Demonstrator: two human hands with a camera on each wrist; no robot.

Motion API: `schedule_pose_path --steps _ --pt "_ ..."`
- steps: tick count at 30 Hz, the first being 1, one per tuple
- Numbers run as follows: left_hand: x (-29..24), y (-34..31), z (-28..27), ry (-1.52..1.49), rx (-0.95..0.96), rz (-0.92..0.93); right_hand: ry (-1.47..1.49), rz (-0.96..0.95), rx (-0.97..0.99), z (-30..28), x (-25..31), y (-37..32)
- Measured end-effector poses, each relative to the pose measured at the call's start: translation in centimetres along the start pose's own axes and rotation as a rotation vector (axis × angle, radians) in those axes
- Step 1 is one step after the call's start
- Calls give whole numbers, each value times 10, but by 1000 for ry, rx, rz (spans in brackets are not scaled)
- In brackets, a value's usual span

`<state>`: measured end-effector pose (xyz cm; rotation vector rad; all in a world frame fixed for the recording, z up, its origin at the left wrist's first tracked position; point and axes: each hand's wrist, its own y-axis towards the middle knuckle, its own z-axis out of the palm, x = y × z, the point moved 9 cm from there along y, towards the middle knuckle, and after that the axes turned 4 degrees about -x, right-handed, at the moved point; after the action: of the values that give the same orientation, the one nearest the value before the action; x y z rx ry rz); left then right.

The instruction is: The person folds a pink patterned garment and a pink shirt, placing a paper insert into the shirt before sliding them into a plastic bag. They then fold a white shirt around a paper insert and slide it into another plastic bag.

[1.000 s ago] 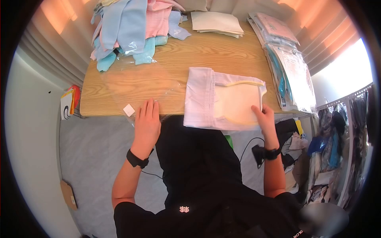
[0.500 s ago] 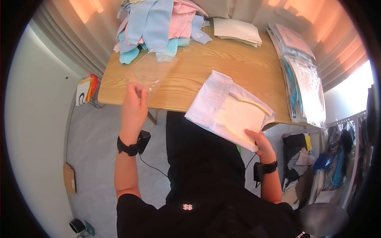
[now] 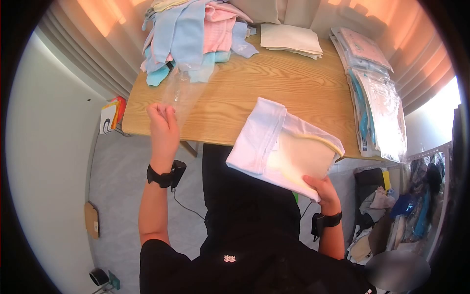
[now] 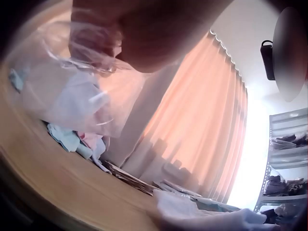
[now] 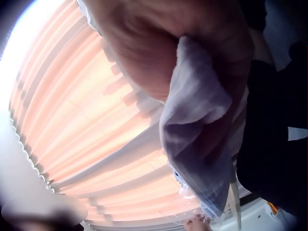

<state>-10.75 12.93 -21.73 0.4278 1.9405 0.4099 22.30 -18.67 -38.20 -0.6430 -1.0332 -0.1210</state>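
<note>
Over the near left edge of the counter point(image 3: 274, 83), the head view shows me the left hand point(image 3: 163, 128) raised, its fingers point(image 3: 157, 112) curled and pinching the near end of a clear plastic bag point(image 3: 188, 88) that trails away toward the far side. The right hand point(image 3: 320, 188) grips the near right corner of a folded white garment point(image 3: 281, 147), thumb on top. The garment is tilted, half off the near edge, and seems clear of the wood. I judge the bag almost weightless, slick and floppy, so it is best held at its open rim. The garment looks soft and light but apt to sag and unfold from one corner, so a hold under the fold would be steadier. A pile of pastel clothes point(image 3: 191, 34) sits far left, just beside the bag's far end. A stack of cream sheets point(image 3: 289, 38) lies far centre and bagged garments point(image 3: 377, 98) line the right edge. The bare wood between them leaves room.

From the left wrist, the hand is a dark blur at the top with crumpled film point(image 4: 72, 96) bunched under it. I cannot make out single fingers there. A curtain point(image 4: 192, 144) hangs behind.

From the right wrist, the hand is wrapped round a thick fold of the white cloth point(image 5: 202, 144), which hangs below the grip
</note>
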Motion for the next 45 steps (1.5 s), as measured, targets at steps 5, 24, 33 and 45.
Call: schedule_pose_path --steps 5,24,33,45 --pt "-13 -4 34 222 123 -56 -2 31 41 -2 7 -12" --pt "-48 -57 132 233 535 171 -55 65 222 10 3 -10" --pt "-85 -69 108 346 532 376 41 24 130 15 11 1" --pt "-117 -82 88 539 408 470 102 -80 18 42 18 -14"
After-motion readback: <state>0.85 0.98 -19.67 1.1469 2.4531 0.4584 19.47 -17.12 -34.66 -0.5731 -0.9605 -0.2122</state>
